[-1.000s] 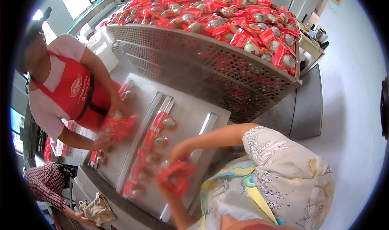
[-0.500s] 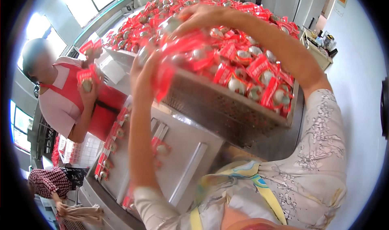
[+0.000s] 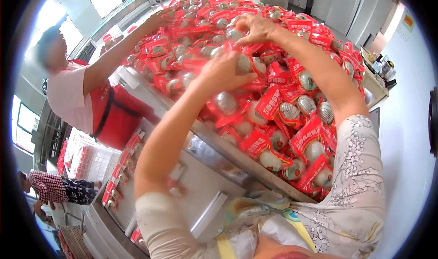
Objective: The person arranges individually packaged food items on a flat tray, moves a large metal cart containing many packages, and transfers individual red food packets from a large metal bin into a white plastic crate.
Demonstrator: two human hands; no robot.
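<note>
A big heap of red packets [image 3: 283, 99], each with an egg in a clear window, fills a raised metal tray [image 3: 237, 156]. Both my arms reach up onto the heap. My left hand [image 3: 223, 72] curls its fingers over a few packets near the middle. My right hand [image 3: 258, 28] lies farther back with fingers spread on the packets. A co-worker in a red apron [image 3: 77, 95] stands at the left, one hand [image 3: 159, 19] on the far left side of the heap.
Below the tray lies a grey metal machine top [image 3: 200, 190] with rows of red packets [image 3: 123, 158] along its left side. A white crate [image 3: 86, 158] stands behind it. Another person in patterned clothes [image 3: 54, 188] is at the lower left.
My hands rose from the machine top with a bunch of red packets and now rest on the heap. The co-worker's arm has gone from the machine up to the heap.
</note>
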